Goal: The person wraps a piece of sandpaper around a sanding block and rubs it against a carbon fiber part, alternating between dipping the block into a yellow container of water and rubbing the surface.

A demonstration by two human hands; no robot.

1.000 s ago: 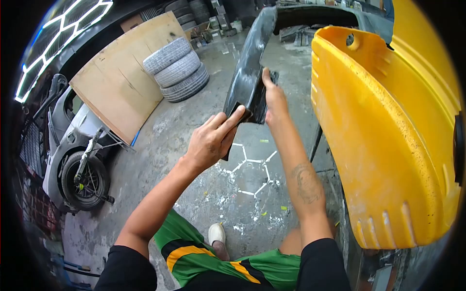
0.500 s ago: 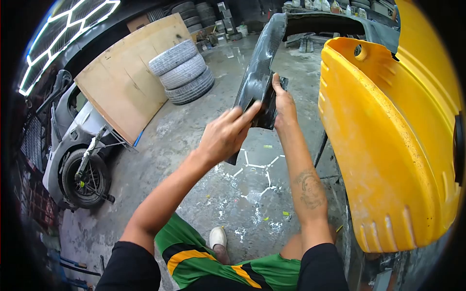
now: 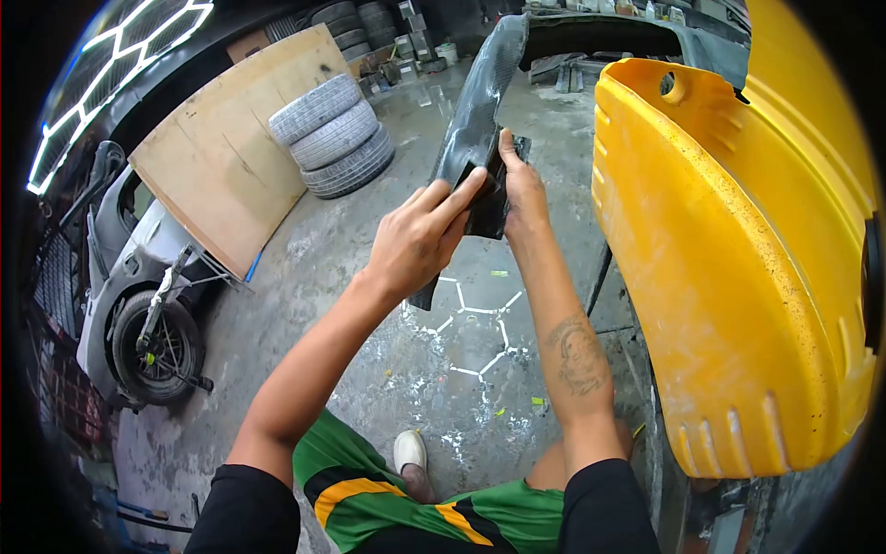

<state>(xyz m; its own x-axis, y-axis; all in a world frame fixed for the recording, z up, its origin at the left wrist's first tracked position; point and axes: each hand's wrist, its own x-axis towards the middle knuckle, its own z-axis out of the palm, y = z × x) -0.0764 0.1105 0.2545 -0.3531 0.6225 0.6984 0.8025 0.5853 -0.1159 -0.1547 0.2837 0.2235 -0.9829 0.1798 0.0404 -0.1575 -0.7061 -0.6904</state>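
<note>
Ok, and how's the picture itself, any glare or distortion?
In the head view, the hexagonal lights glare, with what looks like similar lights reflected on the floor; also in the head view, strong wide-angle bowing and dark rounded corners; in that head view, pale patches on the dark panel could be sheen or residue, I can't tell.

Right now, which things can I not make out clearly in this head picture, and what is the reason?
- Dark pad: head view, mostly covered by the left hand.
- Right hand: head view, its fingers other than the thumb are behind the black part.
- Yellow part: head view, its right side is lost in the dark border.
- Bottles: head view, too small to read any labels.
</note>
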